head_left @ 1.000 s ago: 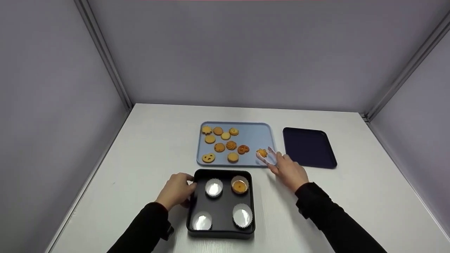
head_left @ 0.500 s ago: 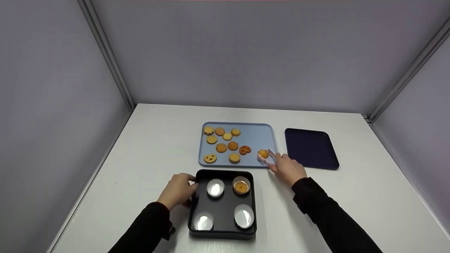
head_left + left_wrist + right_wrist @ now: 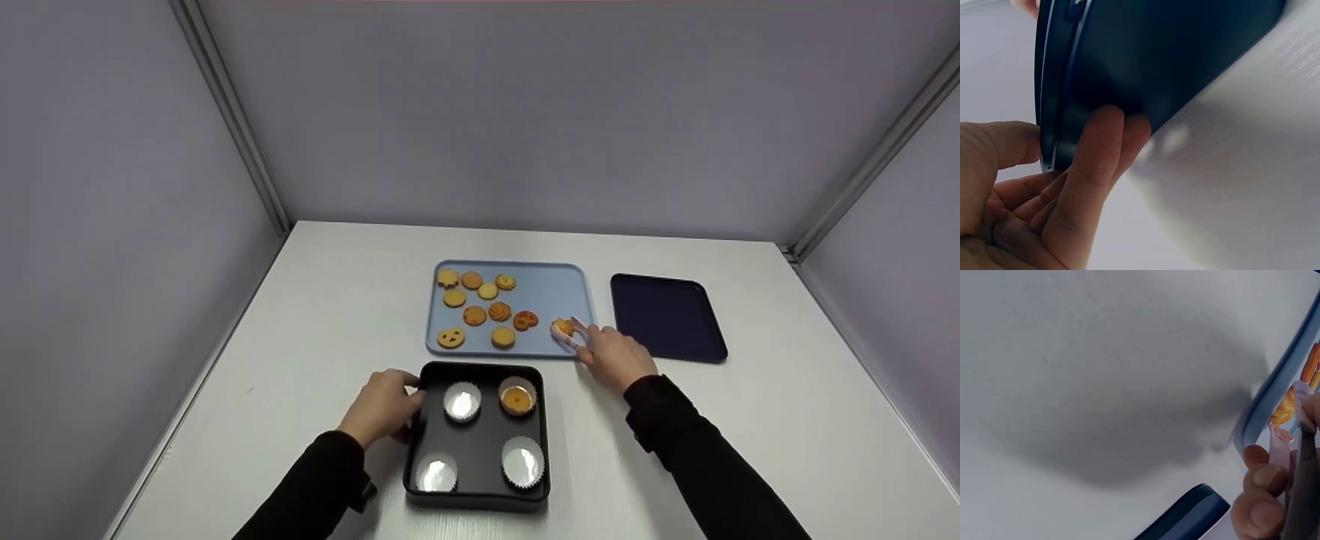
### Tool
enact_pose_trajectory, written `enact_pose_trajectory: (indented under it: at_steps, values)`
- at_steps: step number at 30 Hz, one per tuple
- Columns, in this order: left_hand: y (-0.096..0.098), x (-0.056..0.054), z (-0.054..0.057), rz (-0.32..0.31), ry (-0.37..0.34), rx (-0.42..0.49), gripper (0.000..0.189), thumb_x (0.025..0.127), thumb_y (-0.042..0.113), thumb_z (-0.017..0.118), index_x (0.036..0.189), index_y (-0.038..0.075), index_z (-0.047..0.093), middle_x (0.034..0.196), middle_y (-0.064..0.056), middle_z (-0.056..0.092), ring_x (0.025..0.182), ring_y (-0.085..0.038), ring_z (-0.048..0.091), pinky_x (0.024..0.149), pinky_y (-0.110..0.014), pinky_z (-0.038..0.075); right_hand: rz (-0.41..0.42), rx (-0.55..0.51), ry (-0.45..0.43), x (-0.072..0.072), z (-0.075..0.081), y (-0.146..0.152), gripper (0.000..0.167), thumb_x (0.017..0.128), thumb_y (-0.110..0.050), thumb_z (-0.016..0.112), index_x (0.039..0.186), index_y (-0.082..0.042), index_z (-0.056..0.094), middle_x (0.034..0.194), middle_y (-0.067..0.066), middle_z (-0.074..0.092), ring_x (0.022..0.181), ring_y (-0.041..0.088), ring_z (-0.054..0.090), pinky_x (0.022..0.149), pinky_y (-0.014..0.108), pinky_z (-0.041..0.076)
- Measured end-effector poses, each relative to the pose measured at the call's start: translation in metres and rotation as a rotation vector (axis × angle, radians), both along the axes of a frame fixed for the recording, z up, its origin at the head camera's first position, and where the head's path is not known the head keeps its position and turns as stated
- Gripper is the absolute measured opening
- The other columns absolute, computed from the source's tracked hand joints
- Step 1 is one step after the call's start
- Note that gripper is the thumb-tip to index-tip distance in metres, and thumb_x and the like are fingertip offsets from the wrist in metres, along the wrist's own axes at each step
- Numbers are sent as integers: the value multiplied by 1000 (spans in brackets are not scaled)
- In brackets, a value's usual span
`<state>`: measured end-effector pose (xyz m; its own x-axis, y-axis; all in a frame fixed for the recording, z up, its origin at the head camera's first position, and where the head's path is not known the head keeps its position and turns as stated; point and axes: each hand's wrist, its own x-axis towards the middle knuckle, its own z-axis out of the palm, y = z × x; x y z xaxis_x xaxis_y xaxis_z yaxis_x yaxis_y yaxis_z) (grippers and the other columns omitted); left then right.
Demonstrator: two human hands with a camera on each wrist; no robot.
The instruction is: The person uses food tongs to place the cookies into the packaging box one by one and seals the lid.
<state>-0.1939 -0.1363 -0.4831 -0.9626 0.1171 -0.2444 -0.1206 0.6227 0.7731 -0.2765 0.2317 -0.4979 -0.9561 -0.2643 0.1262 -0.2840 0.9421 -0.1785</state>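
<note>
The table (image 3: 330,315) is white, with faint grain lines catching the light. The blue tray (image 3: 547,285) lies across the middle of it, shallow and smooth, with rounded corners. Just nearer to me stands the black pan (image 3: 480,465), deeper, dark and slightly glossy; the navy tray (image 3: 664,315) is flat and matt-looking, to the right of the blue one. My left hand (image 3: 381,409) pinches the pan's left wall near its far corner, thumb on one side and fingers on the other. If that pinch tightened or pulled, I think the pan could slide and the light cups shift.

My right hand (image 3: 619,361) is curled round the tongs (image 3: 1280,453), pale and pinkish at the tips. Their tips stand a little apart, either side of a ridged golden cookie (image 3: 562,326) at the blue tray's near right end; I can't tell whether both touch it. A lopsided squeeze on those bumps could make it twist out, and lifting too low could catch the tray's raised lip.

Four fluted cups (image 3: 523,461) sit in the pan, shiny inside; the far right one has a round cookie (image 3: 517,400). The pretzel (image 3: 525,320) is browner, with holes.
</note>
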Motion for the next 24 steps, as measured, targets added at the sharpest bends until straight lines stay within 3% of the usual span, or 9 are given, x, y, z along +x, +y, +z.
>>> enact_pose_trajectory:
  at_steps: [8,13,16,20,24]
  values:
    - [1,0,1,-16,1,-16,41,98,10,58,134,-9,61,76,-10,69,48,-20,69,53,-32,60,62,-34,129,6,-4,5,38,100,-29,68,124,0,63,86,15,64,63,34,62,52,49,52]
    - [0,1,1,-19,11,-18,40,98,9,58,133,-10,61,76,-11,69,48,-20,69,52,-32,60,136,-77,218,13,3,-2,45,100,-28,68,134,0,61,96,17,68,64,34,64,55,51,55]
    - [0,1,1,-8,2,-12,40,98,9,58,133,-10,62,75,-13,69,48,-20,69,51,-32,60,234,-79,257,20,10,-11,50,100,-29,69,139,1,59,103,16,69,63,29,65,55,45,56]
    - [0,0,1,-1,-10,-5,40,98,9,58,134,-10,61,74,-13,69,48,-21,69,51,-33,60,395,-65,338,30,15,-28,52,97,-29,72,139,-1,59,100,10,67,55,19,59,50,35,53]
    - [0,0,1,-2,-11,-2,40,98,10,59,134,-10,61,75,-13,70,48,-21,69,52,-33,60,500,-29,376,40,20,-46,53,96,-32,73,140,-5,59,97,4,65,52,14,55,47,30,50]
